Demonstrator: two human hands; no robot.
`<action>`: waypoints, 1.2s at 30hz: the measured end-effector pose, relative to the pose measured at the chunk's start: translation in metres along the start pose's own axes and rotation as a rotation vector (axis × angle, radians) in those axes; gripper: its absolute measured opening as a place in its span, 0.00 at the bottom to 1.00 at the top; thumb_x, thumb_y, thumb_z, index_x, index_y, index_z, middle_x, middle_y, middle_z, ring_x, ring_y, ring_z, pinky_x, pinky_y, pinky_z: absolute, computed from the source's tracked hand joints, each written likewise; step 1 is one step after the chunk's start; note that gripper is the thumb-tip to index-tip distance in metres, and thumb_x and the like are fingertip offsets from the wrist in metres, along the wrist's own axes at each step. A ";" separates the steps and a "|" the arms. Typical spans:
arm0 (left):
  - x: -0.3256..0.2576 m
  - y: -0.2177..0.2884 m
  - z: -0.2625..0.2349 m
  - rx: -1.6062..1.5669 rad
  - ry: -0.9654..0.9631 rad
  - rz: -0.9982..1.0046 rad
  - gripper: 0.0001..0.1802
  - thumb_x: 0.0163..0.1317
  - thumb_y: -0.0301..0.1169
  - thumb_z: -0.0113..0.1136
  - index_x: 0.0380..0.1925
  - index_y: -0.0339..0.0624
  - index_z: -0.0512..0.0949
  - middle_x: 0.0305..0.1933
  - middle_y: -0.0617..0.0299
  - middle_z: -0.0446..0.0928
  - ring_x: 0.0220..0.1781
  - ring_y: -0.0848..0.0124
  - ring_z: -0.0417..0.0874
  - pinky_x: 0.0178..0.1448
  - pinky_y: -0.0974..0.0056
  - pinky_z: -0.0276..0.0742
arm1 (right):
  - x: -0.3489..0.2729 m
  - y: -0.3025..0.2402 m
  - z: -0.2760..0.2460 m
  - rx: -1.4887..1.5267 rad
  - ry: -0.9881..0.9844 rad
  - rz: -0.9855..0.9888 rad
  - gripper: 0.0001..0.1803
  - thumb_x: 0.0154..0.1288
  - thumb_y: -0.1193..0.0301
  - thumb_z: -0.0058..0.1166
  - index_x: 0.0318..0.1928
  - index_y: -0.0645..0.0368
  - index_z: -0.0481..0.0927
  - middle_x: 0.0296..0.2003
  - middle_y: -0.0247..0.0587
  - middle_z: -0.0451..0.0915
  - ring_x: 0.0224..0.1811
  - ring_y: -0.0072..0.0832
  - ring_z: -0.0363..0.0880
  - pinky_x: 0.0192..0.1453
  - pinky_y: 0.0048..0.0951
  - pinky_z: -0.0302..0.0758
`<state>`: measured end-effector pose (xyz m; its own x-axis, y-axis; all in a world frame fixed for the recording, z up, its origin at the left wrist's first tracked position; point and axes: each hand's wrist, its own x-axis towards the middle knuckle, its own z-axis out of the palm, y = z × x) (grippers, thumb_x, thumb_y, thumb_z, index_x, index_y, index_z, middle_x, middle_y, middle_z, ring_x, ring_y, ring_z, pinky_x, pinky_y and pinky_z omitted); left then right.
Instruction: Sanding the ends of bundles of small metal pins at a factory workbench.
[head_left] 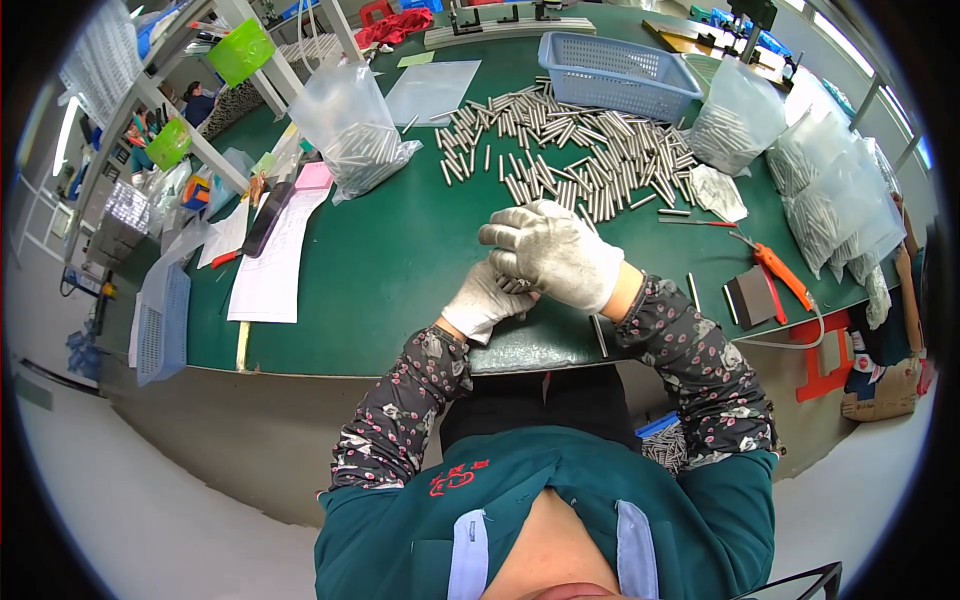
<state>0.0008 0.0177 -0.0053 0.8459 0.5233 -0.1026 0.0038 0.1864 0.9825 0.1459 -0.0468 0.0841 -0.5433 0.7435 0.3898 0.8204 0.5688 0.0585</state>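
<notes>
Landmark: heap of metal pins (605, 150), spread on the green table (385, 270).

Both hands gloved in white, on the near side of the heap, close to the table's edge. Left hand (480, 303): fingers curled in, a few pins (514, 285) showing between it and the other glove — looks like it has hold of them, count unclear. Right hand (560, 257): laid over the left, fingers bent and close together; its palm side is hidden, so can't tell if it grips anything.

Loose pins: one (599, 337) near side of the heap by the right forearm, another (693, 291) near side and further right.

Around the heap:
- far side, just behind: blue basket (625, 88)
- left: clear bag of pins (365, 160); further left, a dark phone-like object (268, 220) on a paper sheet (275, 280)
- far left corner: whitish sheet (432, 92)
- right: second bag of pins (725, 138), crumpled white cloth (718, 192) at the heap's edge; more bags (840, 205) further right
- near right: orange-handled tool (783, 276) — dark block (754, 298) just beside it.
</notes>
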 end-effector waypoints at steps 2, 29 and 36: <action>-0.001 0.003 0.004 -0.167 0.003 0.035 0.26 0.48 0.17 0.62 0.48 0.41 0.66 0.32 0.66 0.74 0.30 0.78 0.76 0.27 0.73 0.75 | -0.004 0.003 -0.007 0.016 0.162 0.038 0.08 0.52 0.73 0.49 0.33 0.56 0.80 0.44 0.38 0.78 0.50 0.35 0.74 0.50 0.32 0.69; 0.003 0.002 0.002 -0.112 0.062 0.047 0.27 0.50 0.18 0.63 0.51 0.38 0.64 0.35 0.59 0.76 0.31 0.73 0.78 0.26 0.72 0.75 | -0.065 -0.007 -0.001 0.261 -0.162 0.421 0.07 0.49 0.69 0.56 0.32 0.49 0.82 0.27 0.37 0.76 0.39 0.36 0.74 0.42 0.36 0.70; 0.003 0.003 0.001 -0.174 0.081 0.026 0.30 0.49 0.15 0.62 0.53 0.38 0.63 0.38 0.63 0.75 0.34 0.73 0.77 0.27 0.72 0.76 | -0.064 -0.036 0.009 0.323 -0.247 0.138 0.06 0.49 0.67 0.55 0.30 0.49 0.80 0.28 0.37 0.76 0.38 0.37 0.75 0.39 0.36 0.72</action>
<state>0.0039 0.0188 -0.0024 0.7987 0.5939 -0.0968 -0.1155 0.3092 0.9440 0.1490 -0.1119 0.0487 -0.4909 0.8600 0.1395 0.8120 0.5096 -0.2846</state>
